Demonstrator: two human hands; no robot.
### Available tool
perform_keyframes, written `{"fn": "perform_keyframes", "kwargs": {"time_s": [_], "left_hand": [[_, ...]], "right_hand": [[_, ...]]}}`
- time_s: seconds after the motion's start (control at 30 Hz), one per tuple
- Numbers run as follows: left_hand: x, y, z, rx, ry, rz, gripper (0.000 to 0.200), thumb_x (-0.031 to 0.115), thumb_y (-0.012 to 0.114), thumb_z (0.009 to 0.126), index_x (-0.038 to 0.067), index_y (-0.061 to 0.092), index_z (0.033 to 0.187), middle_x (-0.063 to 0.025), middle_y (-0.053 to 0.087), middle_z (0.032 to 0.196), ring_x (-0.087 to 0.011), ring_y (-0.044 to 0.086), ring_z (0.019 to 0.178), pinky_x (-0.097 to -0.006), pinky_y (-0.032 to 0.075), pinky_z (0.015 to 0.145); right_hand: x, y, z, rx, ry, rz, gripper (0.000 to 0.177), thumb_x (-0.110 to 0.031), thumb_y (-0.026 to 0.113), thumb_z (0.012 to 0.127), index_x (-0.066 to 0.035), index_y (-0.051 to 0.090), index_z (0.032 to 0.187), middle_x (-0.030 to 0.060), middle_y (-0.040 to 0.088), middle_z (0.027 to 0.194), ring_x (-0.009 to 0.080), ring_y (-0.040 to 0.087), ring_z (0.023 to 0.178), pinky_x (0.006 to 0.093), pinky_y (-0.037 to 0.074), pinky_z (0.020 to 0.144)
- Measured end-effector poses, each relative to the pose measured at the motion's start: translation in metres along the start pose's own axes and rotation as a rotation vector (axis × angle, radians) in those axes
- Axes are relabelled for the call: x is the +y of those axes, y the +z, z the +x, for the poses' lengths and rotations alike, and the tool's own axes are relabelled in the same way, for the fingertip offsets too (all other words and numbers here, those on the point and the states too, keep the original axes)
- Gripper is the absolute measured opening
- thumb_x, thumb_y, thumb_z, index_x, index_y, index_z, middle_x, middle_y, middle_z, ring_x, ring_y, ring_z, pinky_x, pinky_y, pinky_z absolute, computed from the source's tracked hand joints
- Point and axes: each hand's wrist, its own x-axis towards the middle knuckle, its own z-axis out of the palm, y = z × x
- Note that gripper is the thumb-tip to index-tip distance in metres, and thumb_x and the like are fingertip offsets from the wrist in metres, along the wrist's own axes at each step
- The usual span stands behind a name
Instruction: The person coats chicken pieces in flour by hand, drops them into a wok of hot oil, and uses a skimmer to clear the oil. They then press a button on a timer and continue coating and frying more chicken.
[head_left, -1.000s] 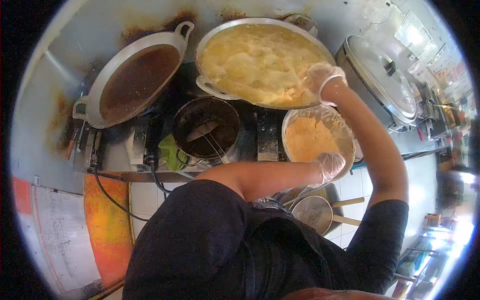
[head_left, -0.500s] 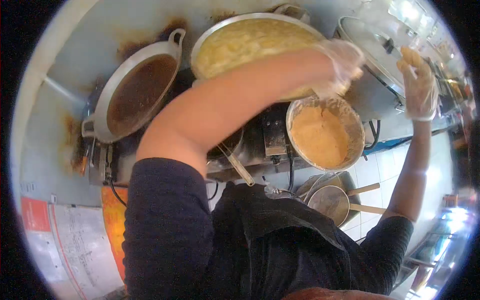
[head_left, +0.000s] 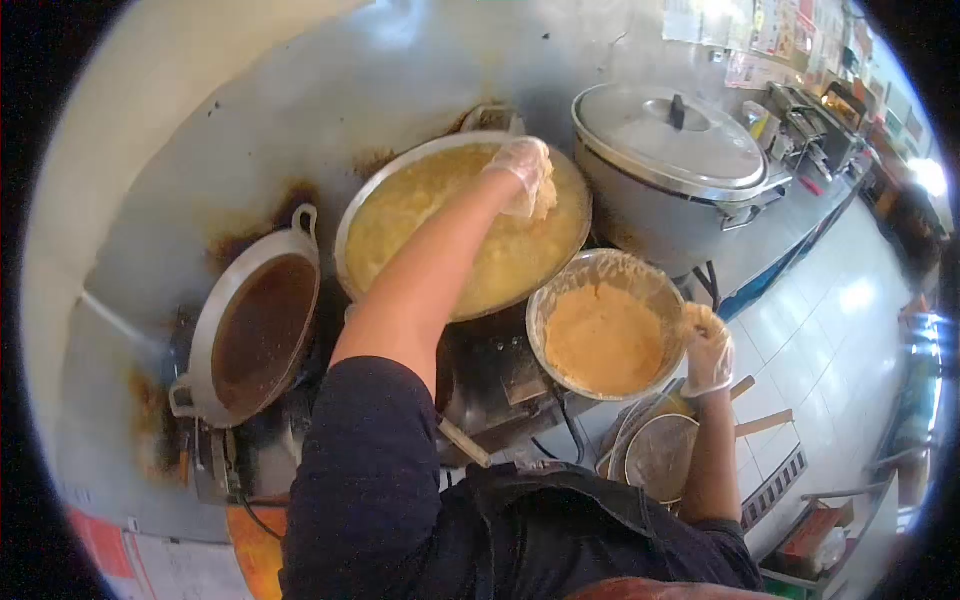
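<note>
My left hand [head_left: 522, 175], in a clear plastic glove, is over the right part of a large pan of bubbling yellow oil [head_left: 400, 215]. Its fingers are closed round a batter-coated piece [head_left: 546, 197]. My right hand [head_left: 707, 350], also gloved and with batter on its fingertips, is at the right rim of a metal bowl of orange-brown batter [head_left: 605, 340]. The fingers of that hand are curled, and whether anything is between them is too small to tell. The bowl stands below and right of the oil pan.
A second pan with dark brown oil [head_left: 265, 335] stands at the left. Behind the bowl is a big lidded pot [head_left: 670, 140]. Strainers with wooden handles [head_left: 662, 457] lie below the bowl. Metal tongs and trays [head_left: 810, 130] are at the upper right.
The view has shifted, showing more of the lidded pot. My left hand has moved from the pan's right edge to above the oil. My right hand has come down from beside the pot to the bowl.
</note>
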Motion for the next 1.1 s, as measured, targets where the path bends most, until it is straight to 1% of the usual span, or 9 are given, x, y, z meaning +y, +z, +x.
{"fn": "perform_keyframes", "kwargs": {"time_s": [0.1, 0.3, 0.57, 0.77, 0.8, 0.9, 0.93, 1.07, 1.1], "left_hand": [[0.086, -0.047, -0.03, 0.028, -0.423, -0.002, 0.026, 0.024, 0.054, 0.087, 0.004, 0.066, 0.099, -0.0154, 0.066, 0.102, -0.0289, 0.065, 0.088, -0.0417, 0.052, 0.077], [0.075, -0.061, 0.008, 0.136, -0.554, -0.061, 0.024, 0.021, 0.057, 0.085, 0.006, 0.067, 0.1, -0.0181, 0.064, 0.111, -0.0329, 0.063, 0.101, -0.0425, 0.051, 0.084], [0.262, -0.14, 0.004, 0.041, -0.049, 0.351, 0.026, 0.024, 0.056, 0.088, 0.01, 0.063, 0.108, -0.0182, 0.065, 0.104, -0.0337, 0.063, 0.092, -0.0377, 0.05, 0.085], [0.361, -0.032, -0.04, -0.003, 0.145, 0.229, 0.037, 0.018, 0.07, 0.072, 0.009, 0.066, 0.107, -0.0176, 0.065, 0.104, -0.0306, 0.064, 0.098, -0.0382, 0.053, 0.085], [0.364, -0.006, -0.051, 0.021, 0.063, 0.094, 0.035, 0.017, 0.069, 0.074, 0.009, 0.066, 0.108, -0.018, 0.065, 0.103, -0.0313, 0.064, 0.097, -0.0384, 0.053, 0.085], [0.357, 0.071, -0.09, -0.022, -0.164, -0.056, 0.025, 0.013, 0.058, 0.087, 0.01, 0.064, 0.111, -0.0184, 0.067, 0.097, -0.034, 0.067, 0.09, -0.0408, 0.054, 0.082], [0.348, 0.098, -0.096, -0.181, -0.346, -0.199, 0.024, 0.013, 0.058, 0.086, 0.006, 0.064, 0.108, -0.0191, 0.066, 0.098, -0.0336, 0.066, 0.092, -0.0416, 0.054, 0.082], [0.323, 0.146, -0.148, -0.72, 0.114, 0.109, 0.027, 0.009, 0.055, 0.084, 0.003, 0.059, 0.11, -0.02, 0.063, 0.11, -0.0341, 0.063, 0.102, -0.0445, 0.052, 0.088], [0.326, 0.128, -0.159, -0.834, 0.21, 0.095, 0.032, 0.009, 0.054, 0.084, 0.004, 0.058, 0.115, -0.0203, 0.062, 0.113, -0.0347, 0.062, 0.105, -0.0456, 0.051, 0.089]], "right_hand": [[0.008, -0.004, -0.012, 0.013, 0.074, -0.03, 0.022, -0.008, 0.061, 0.08, -0.004, 0.069, 0.099, 0.0026, 0.066, 0.082, 0.0107, 0.059, 0.075, 0.0266, 0.047, 0.07], [0.024, -0.025, -0.032, 0.039, 0.103, 0.032, 0.021, -0.007, 0.061, 0.078, -0.003, 0.068, 0.098, 0.0024, 0.064, 0.079, 0.0112, 0.058, 0.073, 0.0274, 0.047, 0.07], [0.054, -0.007, -0.035, -0.113, 0.254, 0.149, 0.025, -0.017, 0.059, 0.08, -0.004, 0.064, 0.101, 0.0122, 0.066, 0.082, 0.0247, 0.063, 0.077, 0.0352, 0.048, 0.073], [0.03, -0.002, -0.031, -0.421, 0.082, -0.36, 0.039, -0.025, 0.062, 0.087, -0.005, 0.058, 0.119, 0.0147, 0.063, 0.11, 0.0244, 0.062, 0.1, 0.0353, 0.05, 0.085], [0.072, 0.004, -0.039, -0.313, -0.26, -0.431, 0.027, -0.019, 0.058, 0.084, -0.003, 0.059, 0.105, 0.0145, 0.061, 0.103, 0.0267, 0.06, 0.091, 0.036, 0.048, 0.08], [0.178, 0.025, -0.031, -0.5, -0.12, 0.171, 0.023, -0.016, 0.055, 0.084, -0.006, 0.06, 0.104, 0.0131, 0.059, 0.11, 0.0245, 0.058, 0.098, 0.0331, 0.047, 0.085], [0.179, 0.026, -0.023, -0.556, -0.159, 0.122, 0.022, -0.015, 0.054, 0.084, -0.007, 0.06, 0.104, 0.0125, 0.058, 0.112, 0.0235, 0.057, 0.1, 0.0322, 0.047, 0.086], [0.1, 0.033, 0.022, -0.677, -0.923, -1.003, 0.022, -0.017, 0.057, 0.083, -0.007, 0.061, 0.103, 0.0134, 0.061, 0.11, 0.0248, 0.06, 0.098, 0.0341, 0.048, 0.085], [0.093, 0.052, 0.03, -0.735, -0.55, -0.828, 0.025, -0.02, 0.06, 0.082, -0.006, 0.062, 0.103, 0.0149, 0.063, 0.107, 0.0261, 0.062, 0.095, 0.0362, 0.049, 0.083]]}}
